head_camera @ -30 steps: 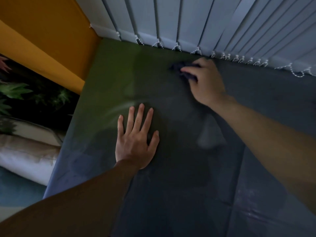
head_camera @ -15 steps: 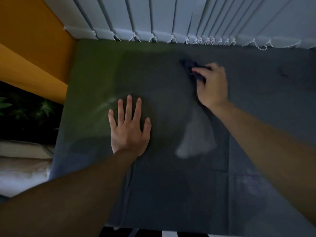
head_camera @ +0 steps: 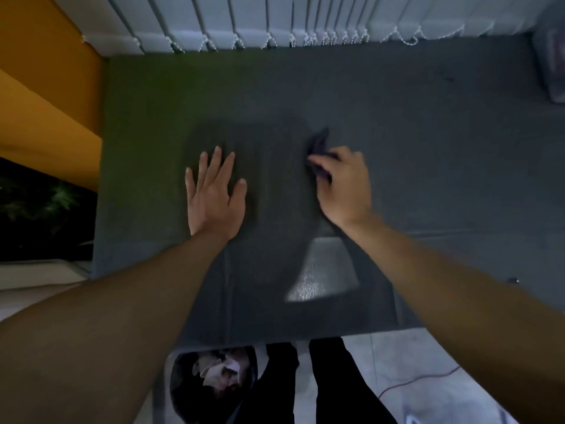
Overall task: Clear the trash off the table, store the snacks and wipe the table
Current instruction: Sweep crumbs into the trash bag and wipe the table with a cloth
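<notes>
A dark grey table (head_camera: 428, 148) fills the view, tinted green toward its left side. My left hand (head_camera: 215, 195) lies flat on it with the fingers straight and spread. To its right, my right hand (head_camera: 344, 186) grips a dark cloth (head_camera: 318, 148) and holds it against the tabletop near the middle; part of the cloth sticks out beyond the fingers. A shiny patch (head_camera: 324, 276) shows on the surface just below that wrist.
White vertical blinds (head_camera: 275, 22) hang along the table's far edge and an orange wall (head_camera: 46, 102) stands at the left. Below the near edge sits a bin (head_camera: 214, 384) with crumpled trash inside, beside my dark trouser legs (head_camera: 330, 384). A pale object (head_camera: 553, 65) rests at the far right.
My right hand has drawn the cloth from the far edge by the blinds back toward the middle of the table. The left hand stays flat. The view has tilted down, showing the bin.
</notes>
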A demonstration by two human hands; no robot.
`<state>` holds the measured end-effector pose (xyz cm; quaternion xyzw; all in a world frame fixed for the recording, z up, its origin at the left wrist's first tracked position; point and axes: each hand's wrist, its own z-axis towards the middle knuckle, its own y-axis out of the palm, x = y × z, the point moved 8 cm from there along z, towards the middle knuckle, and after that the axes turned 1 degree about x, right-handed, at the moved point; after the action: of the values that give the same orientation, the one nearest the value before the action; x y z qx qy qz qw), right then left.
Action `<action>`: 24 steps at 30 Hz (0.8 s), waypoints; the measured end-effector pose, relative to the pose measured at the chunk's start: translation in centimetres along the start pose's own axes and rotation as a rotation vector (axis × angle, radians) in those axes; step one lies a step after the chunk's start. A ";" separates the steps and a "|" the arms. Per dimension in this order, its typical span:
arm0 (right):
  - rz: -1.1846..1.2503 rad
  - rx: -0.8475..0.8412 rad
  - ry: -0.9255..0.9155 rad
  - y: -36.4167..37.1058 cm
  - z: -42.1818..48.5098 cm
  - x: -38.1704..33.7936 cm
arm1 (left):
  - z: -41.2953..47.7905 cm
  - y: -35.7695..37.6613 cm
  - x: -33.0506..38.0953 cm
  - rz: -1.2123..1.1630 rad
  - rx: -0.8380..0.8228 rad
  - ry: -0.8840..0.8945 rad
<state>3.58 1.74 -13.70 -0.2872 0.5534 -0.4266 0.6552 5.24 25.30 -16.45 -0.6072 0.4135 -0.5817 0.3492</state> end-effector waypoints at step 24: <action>-0.039 0.110 0.214 -5.2 -15.5 2.5 | -6.2 3.3 4.4 0.251 -0.083 0.186</action>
<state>-12.62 -1.43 -13.94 -0.2145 0.5904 -0.4973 0.5985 -1.28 20.33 -17.14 -0.5082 0.5406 -0.5694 0.3540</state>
